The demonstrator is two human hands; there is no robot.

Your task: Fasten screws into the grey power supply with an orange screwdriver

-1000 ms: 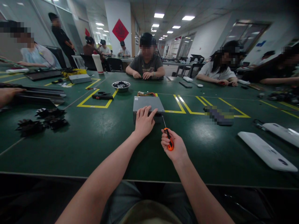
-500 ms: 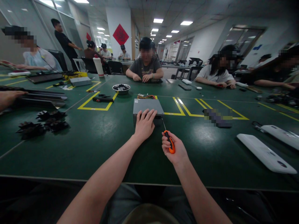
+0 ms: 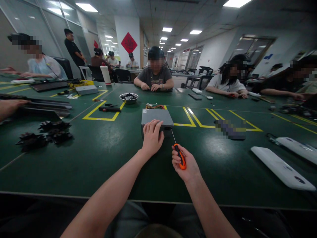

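With the left hand (image 3: 152, 138) resting flat on the near edge of the grey metal box (image 3: 156, 117) at twelve o'clock on the tabletop (image 3: 104, 155) and the right hand (image 3: 184, 162), fingers wrapped round the orange screwdriver (image 3: 180, 158), aiming its tip at the box's near right corner, the thin blade may slip off and scratch the casing or jab the left hand just beside it if that light press lets the box slide

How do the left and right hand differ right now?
The left hand lies palm down, fingers spread over the near edge of the grey metal box; the right hand is curled in a fist around the orange screwdriver. The left hand rests on the box, further out on the green table; the right hand sits nearer the person, its screwdriver tip pointing at the box's near right corner. Both are bare.
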